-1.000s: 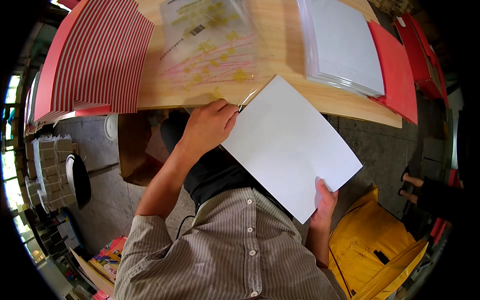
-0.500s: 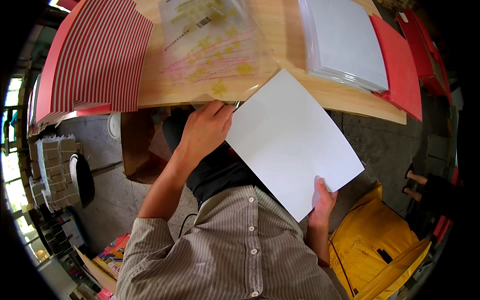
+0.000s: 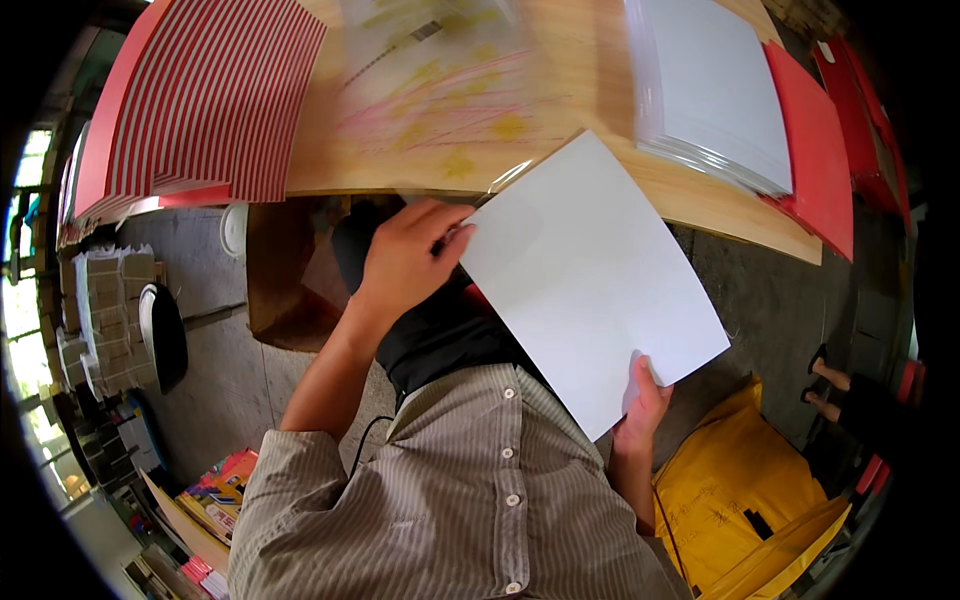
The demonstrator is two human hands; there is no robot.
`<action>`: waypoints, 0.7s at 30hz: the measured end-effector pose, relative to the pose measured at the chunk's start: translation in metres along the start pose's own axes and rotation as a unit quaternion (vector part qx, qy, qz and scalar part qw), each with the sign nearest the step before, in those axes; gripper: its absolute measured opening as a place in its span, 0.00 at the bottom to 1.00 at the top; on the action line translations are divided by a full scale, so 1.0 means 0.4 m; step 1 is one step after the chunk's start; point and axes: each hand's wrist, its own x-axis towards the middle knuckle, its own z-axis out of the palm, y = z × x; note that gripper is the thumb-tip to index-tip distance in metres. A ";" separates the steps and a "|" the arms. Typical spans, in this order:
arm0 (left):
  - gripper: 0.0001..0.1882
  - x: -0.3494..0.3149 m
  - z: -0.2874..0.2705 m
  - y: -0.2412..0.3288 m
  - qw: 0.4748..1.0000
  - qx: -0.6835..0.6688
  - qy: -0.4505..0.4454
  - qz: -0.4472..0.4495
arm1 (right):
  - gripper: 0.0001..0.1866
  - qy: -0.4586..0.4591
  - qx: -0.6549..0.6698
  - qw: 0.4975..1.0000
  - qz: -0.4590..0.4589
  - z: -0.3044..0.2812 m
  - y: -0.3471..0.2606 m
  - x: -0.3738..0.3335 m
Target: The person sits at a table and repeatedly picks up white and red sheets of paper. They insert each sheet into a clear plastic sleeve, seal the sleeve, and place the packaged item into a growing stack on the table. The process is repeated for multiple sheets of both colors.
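A stiff white sheet [image 3: 590,270] is held at a slant over my lap, its far corner above the table's front edge. Shiny clear plastic [image 3: 510,175] shows along its upper left edge; whether it is a sleeve around the sheet I cannot tell. My left hand [image 3: 415,250] pinches the sheet's left corner between thumb and curled fingers. At the near right corner, my right hand [image 3: 643,405] grips the sheet, thumb on top and the other fingers hidden underneath. Beyond the sheet, a clear printed plastic bag [image 3: 430,90] with yellow and pink patterns lies on the wooden table [image 3: 590,90].
A tall stack of red-and-white striped pieces [image 3: 215,100] stands at the table's left. On the right lie white sheets in clear plastic [image 3: 715,100] and a red folder [image 3: 815,150]. A yellow bag [image 3: 740,490] sits by my right side. A person's feet [image 3: 825,385] show at far right.
My left thumb and fingers have shifted at the sheet's left corner, with a gap now showing between them. The right hand keeps its hold. The whole view has moved slightly.
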 end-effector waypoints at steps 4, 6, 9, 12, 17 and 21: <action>0.07 -0.110 -0.025 -0.112 0.972 -0.137 0.134 -0.139 | 0.25 0.009 -0.017 1.000 -0.007 0.012 -0.003 -0.006; 0.09 -0.166 -0.002 -0.116 0.927 -0.275 0.112 -0.230 | 0.25 0.013 -0.031 0.999 -0.007 0.012 -0.006 -0.004; 0.19 -0.220 0.046 -0.108 0.868 -0.422 0.021 -0.259 | 0.26 0.003 -0.034 0.999 -0.001 0.014 -0.007 -0.003; 0.25 -0.202 0.096 -0.051 0.797 -0.554 0.005 -0.239 | 0.26 -0.006 -0.041 0.999 0.000 0.020 -0.020 -0.004; 0.28 -0.130 0.099 -0.019 0.708 -0.648 0.055 -0.276 | 0.27 -0.001 -0.048 0.999 -0.011 0.034 -0.029 -0.007; 0.22 -0.102 0.091 -0.013 0.714 -0.633 0.052 -0.294 | 0.29 -0.003 -0.045 0.999 0.004 0.005 -0.022 0.001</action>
